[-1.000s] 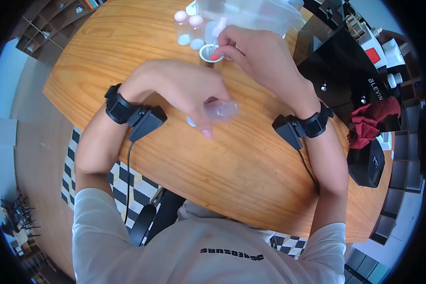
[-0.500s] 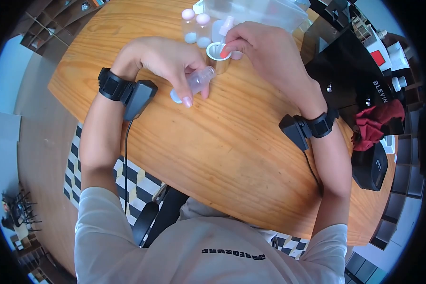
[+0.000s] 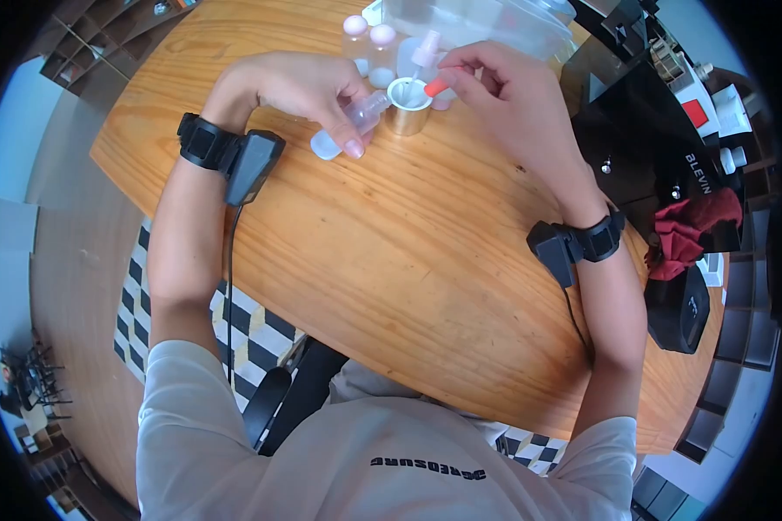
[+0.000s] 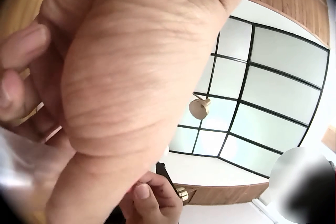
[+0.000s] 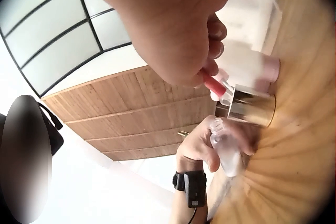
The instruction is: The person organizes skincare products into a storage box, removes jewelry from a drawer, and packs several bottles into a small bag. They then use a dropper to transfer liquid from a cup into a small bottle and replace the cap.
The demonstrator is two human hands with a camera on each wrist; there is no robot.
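Above the wooden table [image 3: 391,286], your left hand [image 3: 304,87] curls and your right hand [image 3: 521,108] pinches. Gripped in the left, a clear bottle [image 3: 362,115] tilts, neck near the metal cup [image 3: 407,123]; pinched in the right, beside the cup's rim, is a small red stick [image 3: 437,87].

1. table [image 3: 365,286]: pale wood, grained.
2. cup [image 3: 407,122]: metallic, upright on it.
3. two bottles [image 3: 382,62]: pink-capped, upright, side by side, just beyond the cup.
4. bin [image 3: 478,26]: clear, farther back.
5. box [image 3: 621,108] and case [image 3: 673,308]: black, right side.
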